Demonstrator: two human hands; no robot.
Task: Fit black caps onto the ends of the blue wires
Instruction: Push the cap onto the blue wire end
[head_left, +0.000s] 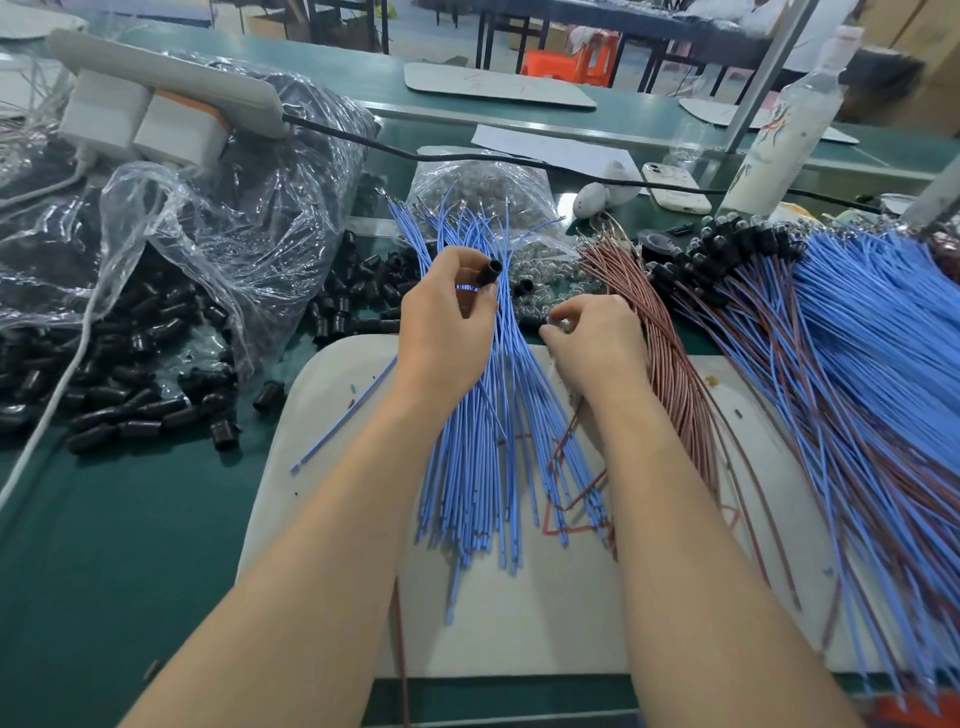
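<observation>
My left hand (448, 322) pinches a black cap (488, 274) above a fanned bundle of blue wires (488, 457) lying on a white board (332, 410). The cap's open end points up and to the right. My right hand (592, 343) sits just right of the bundle, fingers curled and pinching a small clear bulb (555, 326) among the loose bulbs there. Loose black caps (130, 395) are heaped at the left, spilling from a clear plastic bag (218, 208).
Brown wires (670, 364) lie right of my right hand. A large pile of capped blue and brown wires (857, 364) fills the right side. A bag of clear bulbs (478, 192), a power strip (156, 83), a black cable (395, 150), a phone (670, 189) and a bottle (779, 135) stand behind.
</observation>
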